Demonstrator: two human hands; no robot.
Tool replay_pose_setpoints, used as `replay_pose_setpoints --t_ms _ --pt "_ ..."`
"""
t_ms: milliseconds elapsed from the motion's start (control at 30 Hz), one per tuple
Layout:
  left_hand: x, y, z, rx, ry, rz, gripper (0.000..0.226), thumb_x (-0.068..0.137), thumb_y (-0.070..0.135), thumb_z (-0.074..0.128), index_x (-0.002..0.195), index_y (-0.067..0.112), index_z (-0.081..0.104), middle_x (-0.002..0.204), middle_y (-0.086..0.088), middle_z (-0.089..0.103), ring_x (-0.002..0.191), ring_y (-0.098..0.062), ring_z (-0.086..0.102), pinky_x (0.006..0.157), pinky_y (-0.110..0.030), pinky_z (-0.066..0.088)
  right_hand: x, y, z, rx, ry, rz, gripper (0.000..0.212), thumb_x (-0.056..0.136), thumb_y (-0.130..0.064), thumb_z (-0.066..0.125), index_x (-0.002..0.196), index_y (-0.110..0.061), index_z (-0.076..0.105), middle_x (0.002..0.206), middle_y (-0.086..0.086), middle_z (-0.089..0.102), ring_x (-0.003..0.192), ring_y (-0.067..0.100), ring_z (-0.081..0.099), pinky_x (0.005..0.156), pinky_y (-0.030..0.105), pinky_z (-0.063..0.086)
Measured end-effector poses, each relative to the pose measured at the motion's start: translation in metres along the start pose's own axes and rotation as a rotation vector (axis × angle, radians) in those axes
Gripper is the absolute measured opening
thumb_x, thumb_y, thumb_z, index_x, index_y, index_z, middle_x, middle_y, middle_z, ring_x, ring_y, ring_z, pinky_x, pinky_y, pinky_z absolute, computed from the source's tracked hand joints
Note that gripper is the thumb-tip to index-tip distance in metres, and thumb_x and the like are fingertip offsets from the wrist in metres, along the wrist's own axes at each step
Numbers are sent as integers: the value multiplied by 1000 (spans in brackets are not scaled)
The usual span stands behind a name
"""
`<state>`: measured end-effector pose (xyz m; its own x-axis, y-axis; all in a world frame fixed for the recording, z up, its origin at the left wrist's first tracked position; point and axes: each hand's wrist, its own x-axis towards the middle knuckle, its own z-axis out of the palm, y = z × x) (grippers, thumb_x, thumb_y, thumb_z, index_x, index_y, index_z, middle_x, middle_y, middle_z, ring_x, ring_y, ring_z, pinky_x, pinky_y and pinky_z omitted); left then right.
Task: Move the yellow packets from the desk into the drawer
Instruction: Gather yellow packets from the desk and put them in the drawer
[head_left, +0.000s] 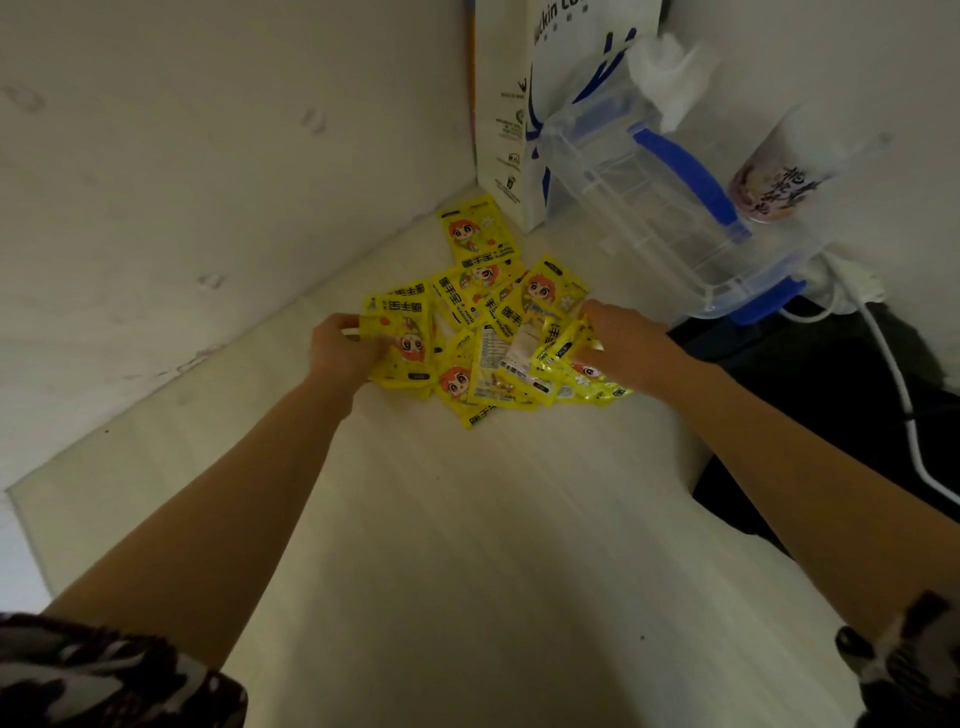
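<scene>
Hands (343, 348) (621, 340) grip yellow packets (483, 312) pile's opposite edges.

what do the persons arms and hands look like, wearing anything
Both forearms are bare from the short sleeves down. The left hand and right hand show no gloves, rings or watch. The sleeves are a dark fabric with a pale camouflage-like blotched pattern.

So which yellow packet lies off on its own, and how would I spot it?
Look to the desk's far corner, where the white paper bag stands. The lone packet lies at the bag's foot, just beyond the main heap. Unlike its neighbours, neither hand touches it.
</scene>
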<state>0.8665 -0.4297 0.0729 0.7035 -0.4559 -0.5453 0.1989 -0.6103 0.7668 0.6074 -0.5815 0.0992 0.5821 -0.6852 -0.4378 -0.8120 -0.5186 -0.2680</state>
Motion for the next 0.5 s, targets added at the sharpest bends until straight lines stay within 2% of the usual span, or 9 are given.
replay_pose_setpoints --t_ms 67,133,233,333,400,500 --pt "-8 0 1 -6 -7 16 45 78 -1 71 120 6 55 100 -14 65 72 -23 66 58 -33 57 -10 1 -2 50 34 -10 44 90 -30 58 124 -10 41 101 13 59 100 35 57 90 47 44" --pt "-17 -1 1 -20 -13 18 44 80 -2 68 120 7 54 92 -10 64 67 -18 63 52 -29 55 -20 2 -4 87 68 -20 40 89 -32 58 119 -10 42 97 13 61 95 35 58 88 46 43" --pt "-34 -6 1 -70 -23 -1 40 82 -2 67 119 9 54 100 -14 64 69 -20 64 58 -34 56 -35 0 -7 178 91 -25 40 89 -34 59 116 -10 43 98 16 62 93 35 59 87 46 45" --pt "-53 -15 1 -94 -52 -27 37 83 0 65 116 14 54 104 -12 64 76 -23 65 63 -36 56 -49 -7 -8 391 122 -2 39 85 -34 64 111 -10 47 98 16 64 90 34 62 83 49 51" --pt "-70 -23 3 -123 -90 -49 37 85 1 63 118 14 52 97 -6 64 77 -22 65 69 -39 56 -58 -15 -8 517 143 5 34 84 -31 67 106 -12 49 101 12 65 89 29 63 78 40 52" --pt "-95 -38 5 -163 -148 -86 38 86 1 61 121 12 51 96 -8 66 81 -27 67 75 -46 57 -74 -30 -4 643 177 25 36 86 -27 67 115 -15 51 101 -2 59 87 12 55 68 16 41"
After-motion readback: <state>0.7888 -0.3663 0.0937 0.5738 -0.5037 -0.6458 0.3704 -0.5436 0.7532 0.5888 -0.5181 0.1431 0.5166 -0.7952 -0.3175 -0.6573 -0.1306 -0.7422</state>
